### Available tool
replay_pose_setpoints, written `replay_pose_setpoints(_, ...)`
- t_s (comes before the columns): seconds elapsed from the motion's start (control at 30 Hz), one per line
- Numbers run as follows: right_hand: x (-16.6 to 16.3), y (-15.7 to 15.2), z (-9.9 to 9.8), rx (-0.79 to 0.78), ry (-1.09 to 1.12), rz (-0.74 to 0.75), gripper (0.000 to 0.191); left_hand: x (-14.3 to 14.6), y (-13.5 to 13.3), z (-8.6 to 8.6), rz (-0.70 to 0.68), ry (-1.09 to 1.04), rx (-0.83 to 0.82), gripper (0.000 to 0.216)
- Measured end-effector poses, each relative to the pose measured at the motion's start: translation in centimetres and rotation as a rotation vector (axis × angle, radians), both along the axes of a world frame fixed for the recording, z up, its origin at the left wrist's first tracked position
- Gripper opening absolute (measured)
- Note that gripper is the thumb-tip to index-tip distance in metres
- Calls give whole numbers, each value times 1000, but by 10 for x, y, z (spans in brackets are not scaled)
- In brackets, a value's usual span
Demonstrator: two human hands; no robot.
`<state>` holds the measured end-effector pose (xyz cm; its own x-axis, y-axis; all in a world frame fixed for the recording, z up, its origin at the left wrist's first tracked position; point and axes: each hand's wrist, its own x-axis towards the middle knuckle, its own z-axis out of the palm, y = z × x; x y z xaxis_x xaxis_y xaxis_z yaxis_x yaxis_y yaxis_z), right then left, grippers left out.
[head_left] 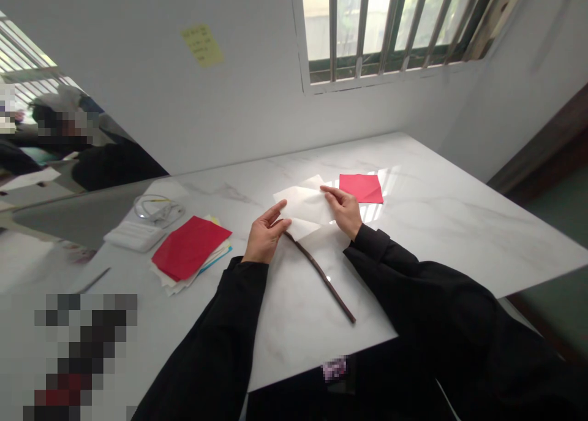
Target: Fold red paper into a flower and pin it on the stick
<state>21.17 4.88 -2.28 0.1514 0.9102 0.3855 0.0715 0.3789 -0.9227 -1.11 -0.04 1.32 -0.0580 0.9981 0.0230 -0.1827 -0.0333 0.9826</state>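
A white sheet of paper (304, 204) lies on the white marble table (427, 225) in front of me. My left hand (265, 234) pinches its near left edge between thumb and fingers. My right hand (343, 209) presses on the sheet's right side, fingers laid along the paper and gripping its edge. A thin dark stick (324, 278) runs from under the paper toward the table's near edge.
A red paper square (362, 187) lies just right of my right hand. A stack of coloured sheets topped by red (190, 249) sits to the left, with a white box (134, 235) and a coiled cable (158, 208) behind it. A mirror (50, 157) leans at the far left.
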Motion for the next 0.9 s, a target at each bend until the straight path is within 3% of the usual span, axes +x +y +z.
replay_pose_setpoints(0.2,-1,0,-2,-2,54,13,35,-5,2,2,72,-81,-7,58)
replay_pose_setpoints(0.47,-10,-7,1,-14,45,105,34,2,-4,6,-48,-70,0,65)
replay_pose_setpoints(0.77,-12,-9,1,15,5,155,35,-3,5,-5,162,-82,-27,54)
replay_pose_setpoints(0.9,-11,-12,6,46,-64,163,30,-4,4,0,164,-91,29,81)
